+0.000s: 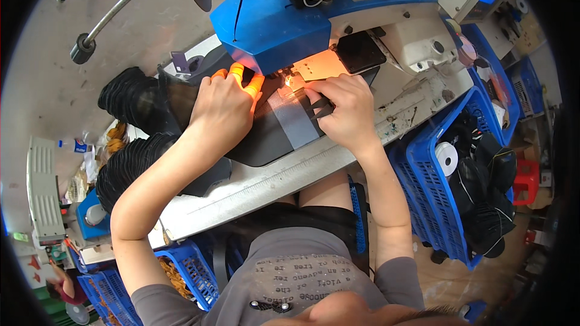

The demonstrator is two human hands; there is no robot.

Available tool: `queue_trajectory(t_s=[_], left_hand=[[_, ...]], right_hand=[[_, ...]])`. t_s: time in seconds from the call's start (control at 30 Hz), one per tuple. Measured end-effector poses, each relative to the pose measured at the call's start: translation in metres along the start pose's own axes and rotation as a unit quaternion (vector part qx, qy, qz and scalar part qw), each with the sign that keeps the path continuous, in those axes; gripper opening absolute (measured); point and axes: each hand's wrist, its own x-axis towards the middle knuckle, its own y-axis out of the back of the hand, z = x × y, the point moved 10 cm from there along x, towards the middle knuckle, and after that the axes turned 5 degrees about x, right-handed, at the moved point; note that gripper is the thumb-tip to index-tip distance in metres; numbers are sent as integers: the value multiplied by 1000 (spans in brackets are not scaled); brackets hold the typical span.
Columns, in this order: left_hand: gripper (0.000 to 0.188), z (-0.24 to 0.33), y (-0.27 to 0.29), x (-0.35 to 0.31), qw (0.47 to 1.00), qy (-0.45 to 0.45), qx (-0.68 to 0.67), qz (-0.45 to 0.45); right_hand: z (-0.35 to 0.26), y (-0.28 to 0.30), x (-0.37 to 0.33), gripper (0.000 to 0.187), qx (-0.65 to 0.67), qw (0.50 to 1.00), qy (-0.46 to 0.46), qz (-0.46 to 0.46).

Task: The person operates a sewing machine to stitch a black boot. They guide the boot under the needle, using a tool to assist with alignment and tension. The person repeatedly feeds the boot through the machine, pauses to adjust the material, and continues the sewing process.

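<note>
Under blue sewing machine: both hands flat on smooth dark fabric panel w/ grey strip.

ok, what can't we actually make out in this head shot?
- Needle: head view, hidden by the lamp glare and the blue machine head.
- Fabric under the palms: covered by left hand and right hand.
- Blue crate contents: dark, small, unclear.
- Lower-left clutter: bent and cut off at the rim.
</note>
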Motion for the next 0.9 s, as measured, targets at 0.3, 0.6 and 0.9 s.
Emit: queue_trajectory(t_s=[0.3,0.6,0.9], left_hand=[[14,19,12,-5,988,148,42,30],[10,22,16,3,979,192,53,46],[27,16,24,-13,974,211,62,61]], right_hand=[[3,-3,-2,9,-5,1000,0,-9],[1,-1,-1,9,-3,1000,-7,-3],[-8,-5,-1,31,29,989,-29,-145]])
